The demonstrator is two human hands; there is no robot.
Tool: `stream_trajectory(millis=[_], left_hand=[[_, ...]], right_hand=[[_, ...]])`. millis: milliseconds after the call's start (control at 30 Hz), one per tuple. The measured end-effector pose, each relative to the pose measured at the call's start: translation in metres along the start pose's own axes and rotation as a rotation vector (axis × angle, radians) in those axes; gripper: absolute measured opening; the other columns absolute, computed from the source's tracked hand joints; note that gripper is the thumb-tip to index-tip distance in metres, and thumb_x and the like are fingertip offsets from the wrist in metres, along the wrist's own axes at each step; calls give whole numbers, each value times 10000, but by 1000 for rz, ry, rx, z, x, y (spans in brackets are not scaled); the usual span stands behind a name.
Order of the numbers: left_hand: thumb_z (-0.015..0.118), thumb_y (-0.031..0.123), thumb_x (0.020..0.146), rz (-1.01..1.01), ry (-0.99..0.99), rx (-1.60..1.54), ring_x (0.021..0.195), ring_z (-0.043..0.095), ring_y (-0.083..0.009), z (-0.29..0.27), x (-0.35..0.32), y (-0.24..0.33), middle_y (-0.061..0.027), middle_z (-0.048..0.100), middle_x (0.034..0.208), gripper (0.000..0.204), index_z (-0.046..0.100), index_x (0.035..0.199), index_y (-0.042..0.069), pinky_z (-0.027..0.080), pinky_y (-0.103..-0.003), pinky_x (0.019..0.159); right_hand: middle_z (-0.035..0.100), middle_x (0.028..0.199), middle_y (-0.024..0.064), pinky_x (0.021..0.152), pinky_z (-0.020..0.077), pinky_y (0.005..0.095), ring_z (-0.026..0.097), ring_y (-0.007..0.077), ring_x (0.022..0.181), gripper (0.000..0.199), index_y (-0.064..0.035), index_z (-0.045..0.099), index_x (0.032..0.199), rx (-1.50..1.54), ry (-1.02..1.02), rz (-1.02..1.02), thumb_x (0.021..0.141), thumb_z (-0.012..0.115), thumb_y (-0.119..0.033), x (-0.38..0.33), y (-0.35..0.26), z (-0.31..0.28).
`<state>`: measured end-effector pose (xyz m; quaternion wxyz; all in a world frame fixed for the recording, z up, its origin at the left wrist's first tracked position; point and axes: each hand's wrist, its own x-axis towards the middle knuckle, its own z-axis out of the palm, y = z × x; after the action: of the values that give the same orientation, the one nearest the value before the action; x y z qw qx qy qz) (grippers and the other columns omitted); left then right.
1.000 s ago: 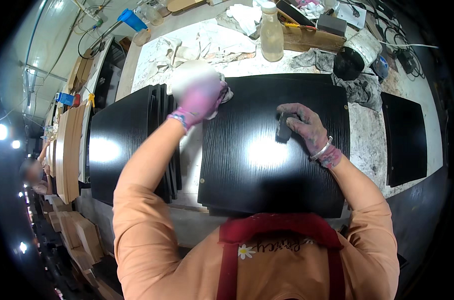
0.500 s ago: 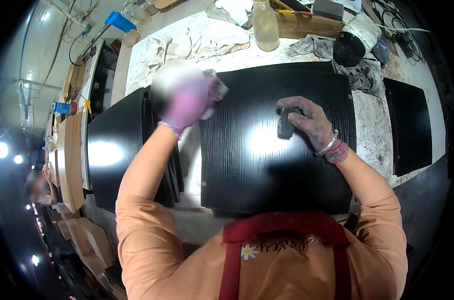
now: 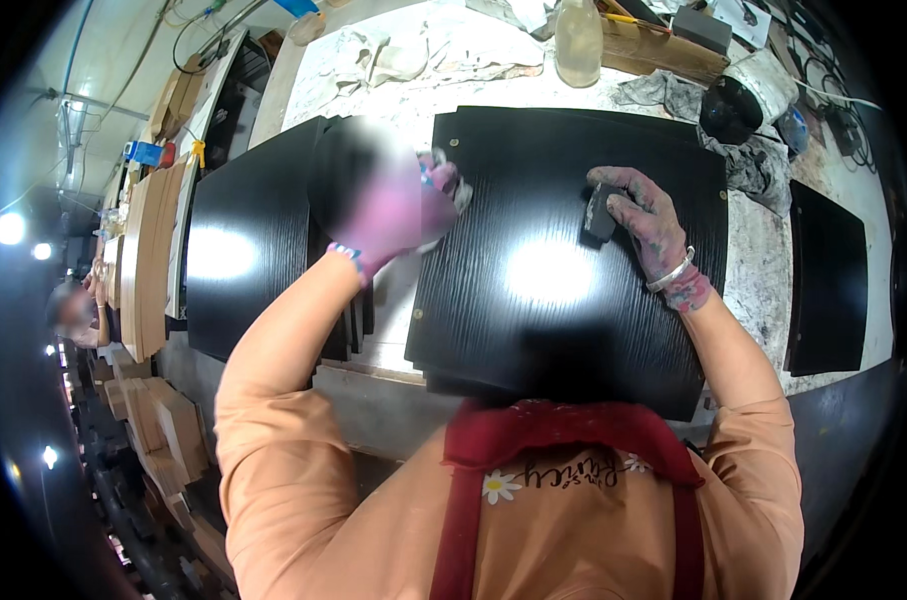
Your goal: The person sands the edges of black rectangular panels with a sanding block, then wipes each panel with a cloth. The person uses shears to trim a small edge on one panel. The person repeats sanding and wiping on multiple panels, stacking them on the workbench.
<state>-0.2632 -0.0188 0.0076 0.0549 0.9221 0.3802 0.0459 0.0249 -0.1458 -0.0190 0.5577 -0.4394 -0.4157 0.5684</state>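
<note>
A black wood-grain panel (image 3: 553,335) lies in front of me, on top of other panels. My right hand (image 3: 651,225), in a stained pink glove, is closed around a dark grey block (image 3: 600,213) at the panel's right half. At the panel's left edge is my left hand (image 3: 398,210), gloved in pink and partly blurred. Its fingers are bent around a crumpled greyish rag (image 3: 462,194). Small round fittings show near the panel's corners.
More black panels (image 3: 248,260) are stacked on the left, and another panel (image 3: 828,280) lies at the right. White cloth (image 3: 413,50), a bottle of cloudy liquid (image 3: 578,45), grey rags (image 3: 758,170) and a black-mouthed container (image 3: 730,108) stand along the far side. A person (image 3: 78,310) is at the far left.
The view has shifted. My left hand has come nearer along the panel's left edge, baring its far corner. My right hand has moved slightly farther away over the panel with the block.
</note>
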Motion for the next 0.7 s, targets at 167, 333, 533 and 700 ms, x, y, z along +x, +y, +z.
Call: stream_trajectory(millis=[167,333,533,700], left_hand=[[516,155,902,196,-83,72,825,626,-261,2,-17,-23,-97,635,995,213,619,1060,55,510,-384,714],[442,164,988,297,146,478,1033,584,-180,32,3,-52,-67,599,1157,287,558,1236,77,497,-326,827],[409,157,1017,105,-131,-222,1171,517,-160,5,-65,-14,-74,520,1322,356,465,1356,60,448,-288,966],[635,226,871,-53,42,-231,1018,598,-256,39,-182,-3,-91,611,1067,349,589,1190,91,515,-366,816]], right_hand=[[604,1008,26,857,440,235,550,90,912,345,34,584,1197,-45,-11,5,888,592,-118,-1,-3,2],[602,1009,24,859,435,227,548,87,913,326,38,582,1199,-116,-26,-10,904,571,-100,2,-8,5],[605,1022,7,889,418,214,540,76,939,320,21,596,1199,-100,-9,-39,898,571,-83,2,7,-8],[610,1042,15,903,408,205,538,70,966,329,24,594,1206,-74,-52,-79,901,566,-93,5,11,-4]])
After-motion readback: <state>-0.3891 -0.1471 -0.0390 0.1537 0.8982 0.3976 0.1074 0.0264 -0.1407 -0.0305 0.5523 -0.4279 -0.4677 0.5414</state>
